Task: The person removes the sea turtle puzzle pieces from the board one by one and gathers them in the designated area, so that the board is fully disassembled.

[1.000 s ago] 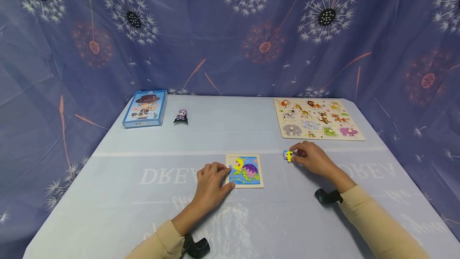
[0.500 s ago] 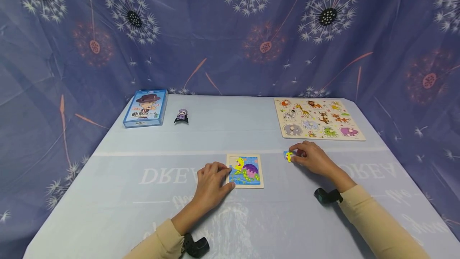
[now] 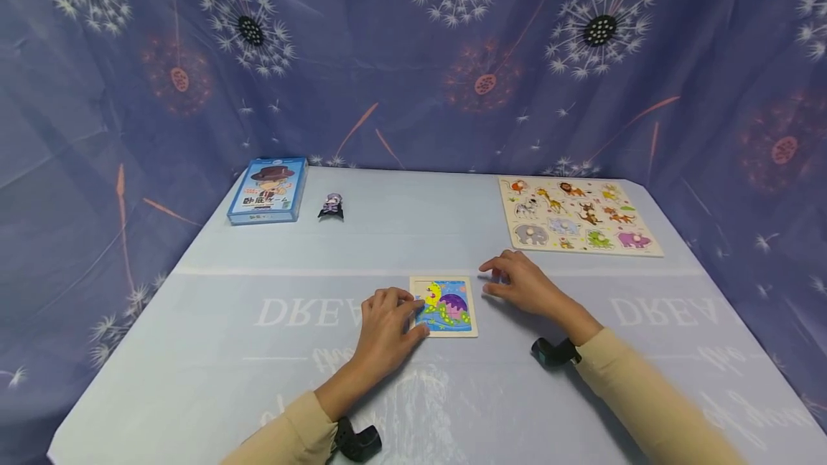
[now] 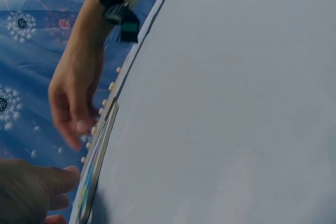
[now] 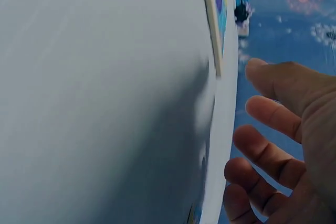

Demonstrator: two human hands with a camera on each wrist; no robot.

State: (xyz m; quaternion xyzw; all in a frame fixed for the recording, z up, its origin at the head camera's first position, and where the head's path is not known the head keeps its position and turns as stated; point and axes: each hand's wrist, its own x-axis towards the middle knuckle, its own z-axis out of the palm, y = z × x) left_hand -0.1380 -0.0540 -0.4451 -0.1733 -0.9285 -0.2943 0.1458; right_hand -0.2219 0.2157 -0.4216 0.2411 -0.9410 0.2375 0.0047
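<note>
The square puzzle (image 3: 449,309) lies well in from both side edges of the counter (image 3: 194,336). The left hand (image 3: 386,325), grip loosely spread, touches its left edge; the right hand (image 3: 525,282), grip parted, hovers across a gap.

The left fingers (image 3: 411,306) partly hide the puzzle (image 3: 451,309) (the bottom edge cuts off the right sleeve (image 3: 648,395)).

On tabletop (image 3: 194,357), near centre — framed puzzle (image 3: 449,311); left grip (image 3: 386,325) at its left edge, right grip (image 3: 525,287) just beside its right edge; far left — box (image 3: 268,191), figurine (image 3: 332,207) to its right; far right, behind right grip, peg puzzle board (image 3: 578,217); cloth backdrop (image 3: 362,56) behind tabletop.
</note>
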